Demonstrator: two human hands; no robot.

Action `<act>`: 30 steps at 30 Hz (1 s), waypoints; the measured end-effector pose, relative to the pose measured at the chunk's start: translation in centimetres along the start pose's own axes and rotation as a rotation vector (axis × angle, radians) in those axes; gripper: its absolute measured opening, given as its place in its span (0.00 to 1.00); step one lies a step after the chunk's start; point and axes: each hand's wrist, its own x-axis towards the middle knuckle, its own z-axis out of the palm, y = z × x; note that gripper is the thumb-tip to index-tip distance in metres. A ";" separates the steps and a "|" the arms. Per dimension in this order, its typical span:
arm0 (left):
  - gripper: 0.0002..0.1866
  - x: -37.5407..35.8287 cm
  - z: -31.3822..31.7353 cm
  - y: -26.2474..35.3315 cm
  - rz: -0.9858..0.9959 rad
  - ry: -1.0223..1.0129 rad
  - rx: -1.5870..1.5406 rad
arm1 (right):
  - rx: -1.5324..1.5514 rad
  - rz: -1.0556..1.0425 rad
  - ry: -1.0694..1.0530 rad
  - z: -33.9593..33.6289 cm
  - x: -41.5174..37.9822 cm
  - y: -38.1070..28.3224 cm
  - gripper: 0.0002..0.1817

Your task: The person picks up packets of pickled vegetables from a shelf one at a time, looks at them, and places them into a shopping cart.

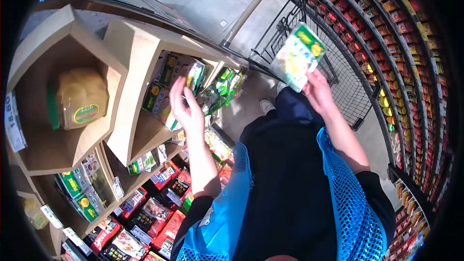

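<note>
My right hand (319,91) grips a white and green food packet (300,55) by its lower edge, holding it up over the floor near a shopping cart. My left hand (187,108) reaches up at the opening of a wooden shelf cubby (137,92), its fingers apart and nothing seen between them. Just behind its fingertips stands a green and yellow packet (195,75). Further packets with green labels (153,97) stand in the cubby, partly hidden by the hand. More green packets (223,87) are heaped just beyond.
The wire shopping cart (338,63) stands beyond my right hand. Curved shelves (386,34) of jars run along the right. At left, a cubby holds a big plastic jar (83,97). Red and black packages (150,212) fill the lower rack. A pole (251,9) rises at the top.
</note>
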 end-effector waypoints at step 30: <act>0.24 1.3 0.3 -2.9 -0.088 -0.314 0.436 | -2.105 -0.046 -0.072 1.1 -2.4 3.5 0.30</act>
